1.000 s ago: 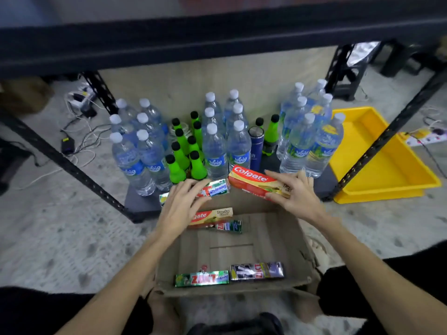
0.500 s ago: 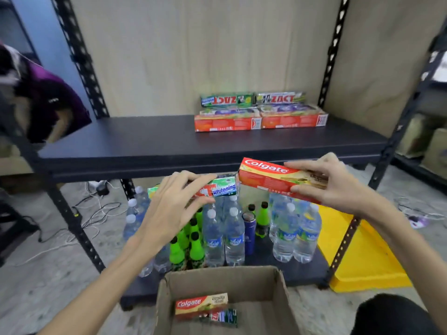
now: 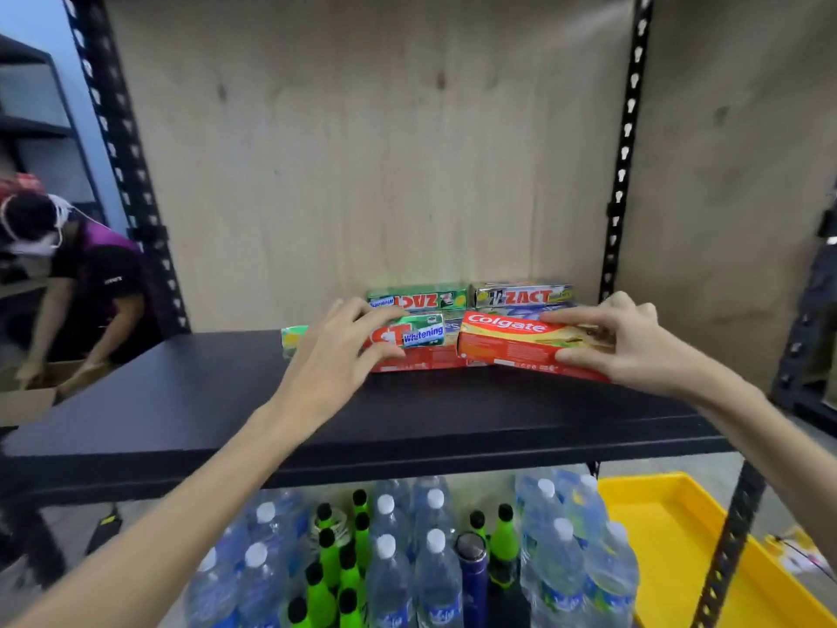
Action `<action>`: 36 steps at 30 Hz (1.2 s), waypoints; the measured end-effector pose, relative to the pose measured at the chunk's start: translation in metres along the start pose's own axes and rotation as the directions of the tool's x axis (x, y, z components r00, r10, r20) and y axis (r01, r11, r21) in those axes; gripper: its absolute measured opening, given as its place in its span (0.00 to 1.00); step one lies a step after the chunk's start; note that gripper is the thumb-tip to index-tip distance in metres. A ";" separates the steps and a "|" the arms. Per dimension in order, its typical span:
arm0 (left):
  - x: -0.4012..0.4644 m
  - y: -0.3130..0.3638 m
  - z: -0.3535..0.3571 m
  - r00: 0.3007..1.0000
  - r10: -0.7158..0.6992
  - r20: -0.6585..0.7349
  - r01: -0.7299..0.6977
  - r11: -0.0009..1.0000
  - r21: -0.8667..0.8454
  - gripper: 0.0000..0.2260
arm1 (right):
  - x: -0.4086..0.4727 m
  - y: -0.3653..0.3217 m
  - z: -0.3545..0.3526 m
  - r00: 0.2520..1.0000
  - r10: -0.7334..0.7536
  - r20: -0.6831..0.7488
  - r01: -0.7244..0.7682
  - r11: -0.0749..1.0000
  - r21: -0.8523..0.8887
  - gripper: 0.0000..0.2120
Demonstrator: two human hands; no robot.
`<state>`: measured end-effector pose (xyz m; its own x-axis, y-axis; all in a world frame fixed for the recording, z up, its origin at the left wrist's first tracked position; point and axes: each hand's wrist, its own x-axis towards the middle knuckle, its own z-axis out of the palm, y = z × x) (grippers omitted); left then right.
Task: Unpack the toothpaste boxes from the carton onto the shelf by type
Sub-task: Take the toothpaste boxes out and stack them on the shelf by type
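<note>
Hands work side by side over the black shelf [image 3: 190, 401], each carrying one toothpaste box. The left hand [image 3: 337, 351] has its fingers curled over a green Zact whitening box [image 3: 419, 332], thumb beneath and fingertips on top, so the box juts out to the right of the palm; a green end of it shows just left of the wrist. The right hand [image 3: 629, 346] pinches a red Colgate box [image 3: 512, 339] by its right end, fingers along the top edge and thumb on the lower front face, the box reaching leftward from the hand until its end sits just beside the whitening box. Whether either box touches the shelf cannot be told. Just beyond both hands lie the stacked boxes [image 3: 521, 296], Zact cartons on top and red ones under them. Below the forearms stand water bottles [image 3: 435, 564] and green bottles [image 3: 328, 555]; a yellow tray [image 3: 670, 537] lies below the right forearm. Far to the left of the left hand, another person [image 3: 90, 292] bends over a cardboard box [image 3: 27, 403].
</note>
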<state>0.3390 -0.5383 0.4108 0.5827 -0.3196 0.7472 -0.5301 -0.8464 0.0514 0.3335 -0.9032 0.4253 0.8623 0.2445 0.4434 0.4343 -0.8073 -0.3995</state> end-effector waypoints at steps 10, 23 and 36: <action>0.101 -0.059 0.111 0.989 -0.090 0.113 0.088 0.996 0.025 0.18 | 0.138 0.085 0.017 0.997 0.052 0.053 -0.045 0.991 -0.129 0.22; 0.131 -0.081 0.139 0.926 -0.260 0.274 0.333 0.903 -0.271 0.19 | 0.172 0.116 0.061 0.984 -0.133 -0.122 0.107 0.974 -0.201 0.15; 0.137 -0.074 0.148 0.956 -0.210 0.207 0.251 0.947 -0.199 0.22 | 0.183 0.122 0.073 0.981 -0.046 -0.188 -0.003 0.968 -0.251 0.18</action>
<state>0.5497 -0.5825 0.4113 0.7957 -0.2158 0.5659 -0.4781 -0.7975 0.3681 0.5632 -0.9183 0.3992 0.7774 0.1758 0.6039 0.3522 -0.9172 -0.1864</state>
